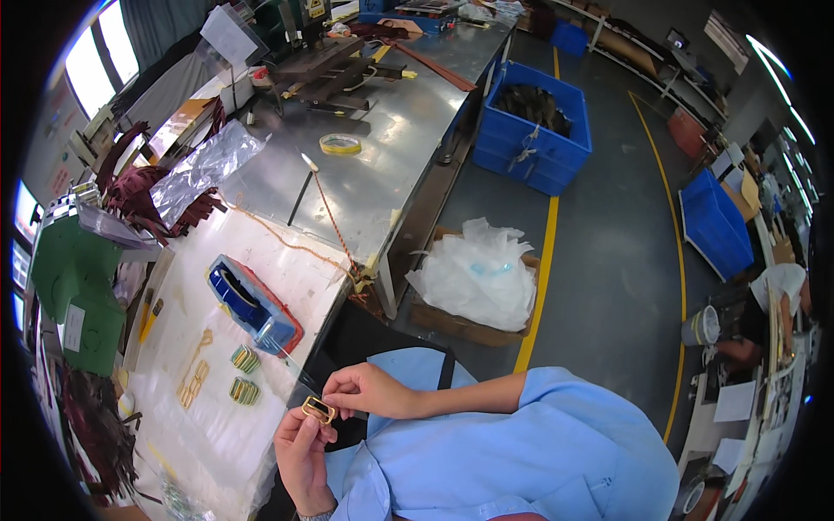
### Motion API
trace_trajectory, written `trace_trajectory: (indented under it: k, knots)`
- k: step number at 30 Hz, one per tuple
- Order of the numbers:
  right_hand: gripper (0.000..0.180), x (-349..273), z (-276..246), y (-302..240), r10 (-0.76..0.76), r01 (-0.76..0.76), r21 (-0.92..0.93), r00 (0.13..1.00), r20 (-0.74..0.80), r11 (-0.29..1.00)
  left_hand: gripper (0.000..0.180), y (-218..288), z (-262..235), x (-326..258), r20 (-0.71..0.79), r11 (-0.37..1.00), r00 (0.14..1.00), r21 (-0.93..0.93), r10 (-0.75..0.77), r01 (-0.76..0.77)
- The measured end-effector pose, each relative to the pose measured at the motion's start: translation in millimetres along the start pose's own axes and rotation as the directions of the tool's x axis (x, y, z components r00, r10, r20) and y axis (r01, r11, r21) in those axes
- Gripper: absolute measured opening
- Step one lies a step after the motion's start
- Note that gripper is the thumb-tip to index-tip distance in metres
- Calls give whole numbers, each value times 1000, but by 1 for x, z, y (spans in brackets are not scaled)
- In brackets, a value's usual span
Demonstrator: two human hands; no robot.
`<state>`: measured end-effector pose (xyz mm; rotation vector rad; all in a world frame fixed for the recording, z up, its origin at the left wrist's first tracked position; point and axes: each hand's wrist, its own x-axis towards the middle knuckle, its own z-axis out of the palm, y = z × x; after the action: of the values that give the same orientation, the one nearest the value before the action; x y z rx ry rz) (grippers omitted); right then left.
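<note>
My left hand (300, 450) pinches a small gold rectangular buckle (320, 410) between thumb and fingers, just off the near edge of the white work surface. My right hand (372, 390) meets it from the other side, its fingertips closed on the buckle's upper edge. Whether something dark or thin lies inside the frame is too small to tell. Ahead of my hands stands a blue tape dispenser (278, 333) with a blue roll (233, 291). Beside it sit two stacked bundles, one green and gold (245, 359), the other similar (244, 392). Several loose gold frames (193, 385) lie farther left.
Yellow-handled cutters (151, 319) lie at the left. An orange cord (287, 243) crosses toward the metal table (391, 130), which holds a yellow tape roll (340, 144). On the floor are a carton of white wrapping (478, 276) and a blue crate (539, 161). Another person (777, 295) is far right.
</note>
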<state>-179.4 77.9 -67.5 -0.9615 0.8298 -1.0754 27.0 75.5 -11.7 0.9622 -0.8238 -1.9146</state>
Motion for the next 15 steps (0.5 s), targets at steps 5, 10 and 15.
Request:
trace_trajectory:
  k: [5, 10, 15]
  knots:
    - [19, 1, -1, -2, 2, -2, -22, 1000, -8, 1000, 10, 1, 3, 3, -7, 1000, 1000, 1, -10, 10]
    - [18, 1, 0, 0, -4, 4, -5, 1000, -14, 1000, 11, 1, 2, 3, -9, 1000, 1000, 9, -10, 10]
    - [18, -1, -1, 0, 3, -3, -12, 1000, -20, 1000, 11, -3, 2, 2, -2, 1000, 1000, -6, -18, 18]
